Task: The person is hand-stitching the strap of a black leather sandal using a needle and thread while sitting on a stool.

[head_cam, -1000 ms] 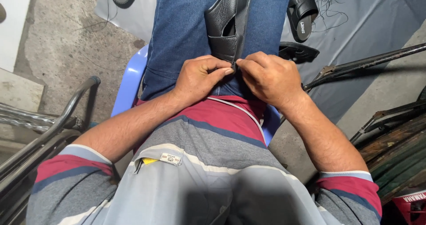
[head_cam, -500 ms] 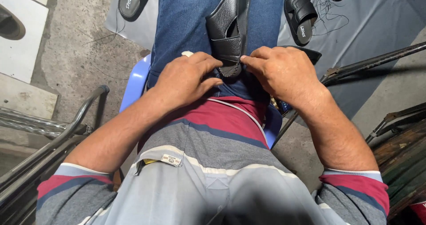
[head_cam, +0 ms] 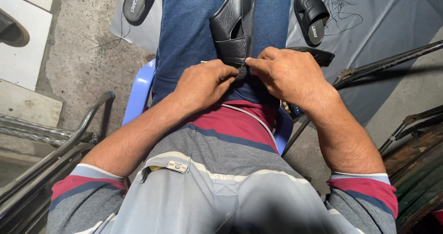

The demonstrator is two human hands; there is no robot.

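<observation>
You hold a black leather sandal (head_cam: 233, 29) on your lap, strap side up, its near end pinched between fingertips.

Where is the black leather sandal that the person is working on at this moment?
In the head view, the black leather sandal lies top centre on the blue jeans, its near end pinched between the left hand and the right hand.

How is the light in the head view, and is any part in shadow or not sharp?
Head view: daylight from the upper side, bright on the grey floor sheet and the black leather sandal held by the left hand and right hand; the shirt at the bottom edge is shaded and soft, the rest sharp, with no strong glare.
</observation>
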